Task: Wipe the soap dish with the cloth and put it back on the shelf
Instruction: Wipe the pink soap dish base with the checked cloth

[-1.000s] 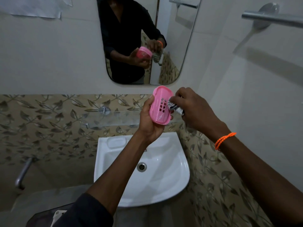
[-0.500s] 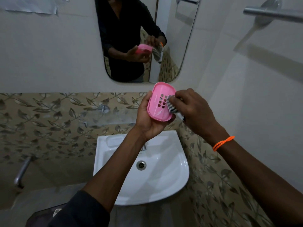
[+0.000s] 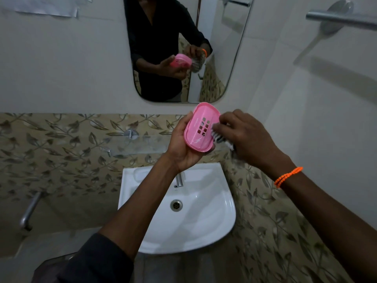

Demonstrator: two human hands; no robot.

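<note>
My left hand [image 3: 183, 146] cradles a pink oval soap dish [image 3: 199, 123] with drain slots, tilted so its inside faces me, above the sink. My right hand [image 3: 244, 137] is bunched around a striped grey-and-white cloth [image 3: 219, 137] pressed against the dish's right inner edge. A glass shelf [image 3: 140, 145] on metal brackets is fixed to the leaf-patterned wall just left of and behind the dish.
A white wash basin [image 3: 214, 221] with a chrome tap [image 3: 179, 180] lies below my hands. A mirror [image 3: 183, 37] hangs above, reflecting me. A metal towel bar [image 3: 342, 18] juts from the right wall, and a metal pipe [image 3: 30, 209] from the left wall.
The dish has turned more face-on toward me in my left hand, and the cloth has slid lower along the dish's right side. Both hands shifted slightly.
</note>
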